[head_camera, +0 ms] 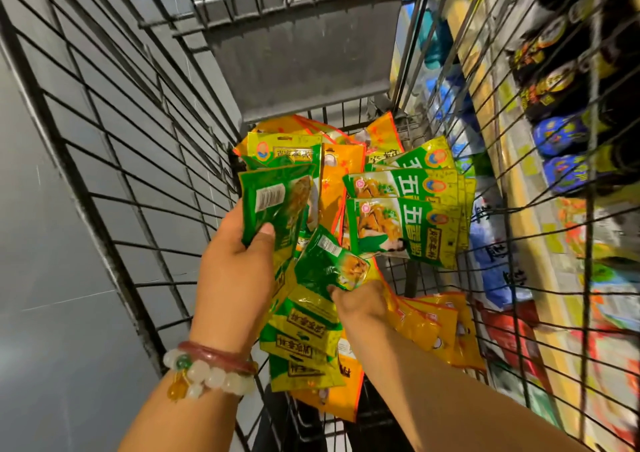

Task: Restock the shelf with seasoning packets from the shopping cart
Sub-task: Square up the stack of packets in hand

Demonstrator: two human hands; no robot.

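I look down into a wire shopping cart [145, 160] with several green and orange seasoning packets [405, 223] piled on its floor. My left hand [235, 264] grips a small stack of green packets [277, 202], back side up, thumb across the front one. My right hand [360, 302] pinches the corner of another green packet [329, 264], lifted just above the pile. More green packets [304, 340] lie under my wrists, and orange ones [440, 330] lie to the right.
The cart's grey plastic child-seat flap [298, 46] hangs over the far end. Through the right wire wall, blurred shelves [561, 160] hold dark bottles and coloured packets. Grey floor [52, 278] lies to the left. Bead bracelets [211, 368] circle my left wrist.
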